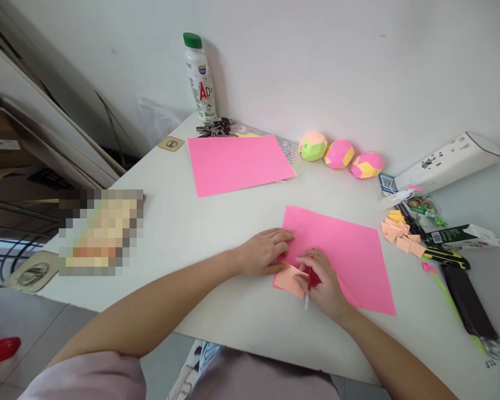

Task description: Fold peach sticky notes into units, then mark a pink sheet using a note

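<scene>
A pink sheet (356,250) lies on the white table before me, with a small peach paper piece (289,279) on its lower left corner. My left hand (264,251) rests flat at the left edge of the sheet, its fingers beside the top of the peach piece. My right hand (323,283) is closed around a thin pen-like stick (307,300), dark red above and pale at its lower end, at the right side of the peach piece. The stick's tip is too small to make out.
Another pink sheet (239,165) lies farther back, near keys and a white bottle (200,83). Three paper balls (339,154) line the wall. Folded peach pieces (400,233), a carton and a cutter are at right; a blurred item (104,233) is at left.
</scene>
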The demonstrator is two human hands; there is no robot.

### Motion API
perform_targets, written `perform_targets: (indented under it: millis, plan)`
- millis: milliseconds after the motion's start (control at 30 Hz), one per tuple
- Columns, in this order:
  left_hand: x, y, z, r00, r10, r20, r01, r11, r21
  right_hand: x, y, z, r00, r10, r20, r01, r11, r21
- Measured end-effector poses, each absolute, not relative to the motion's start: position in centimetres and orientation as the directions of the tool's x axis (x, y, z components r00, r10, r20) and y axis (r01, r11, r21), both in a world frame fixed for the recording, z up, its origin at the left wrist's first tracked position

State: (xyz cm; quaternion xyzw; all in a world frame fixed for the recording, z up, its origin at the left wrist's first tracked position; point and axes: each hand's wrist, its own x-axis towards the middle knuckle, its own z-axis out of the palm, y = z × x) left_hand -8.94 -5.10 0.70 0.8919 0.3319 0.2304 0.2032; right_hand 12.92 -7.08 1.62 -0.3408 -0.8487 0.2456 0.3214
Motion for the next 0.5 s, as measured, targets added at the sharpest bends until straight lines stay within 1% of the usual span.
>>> perform_targets:
  millis: [67, 233, 500]
  plan:
    - [-8.96, -5.09, 0.8, 0.677, 0.686, 0.266, 0.499, -0.694, 0.519, 12.9, -7.1, 1.65, -0.549, 0.744, 0.38, 0.424, 0.64, -0.64]
    - [-9.02, -5.08, 1.22, 0.683, 0.689, 0.243, 0.503, -0.684, 0.528, 13.27, -7.35, 1.5, -0.509, 0.794, 0.333, 0.48, 0.583, -0.656]
    - [-9.15, -5.17, 1.32, 0.682, 0.68, 0.269, 0.491, -0.698, 0.521, 13.6, -7.04, 1.57, -0.504, 0.814, 0.288, 0.464, 0.536, -0.705]
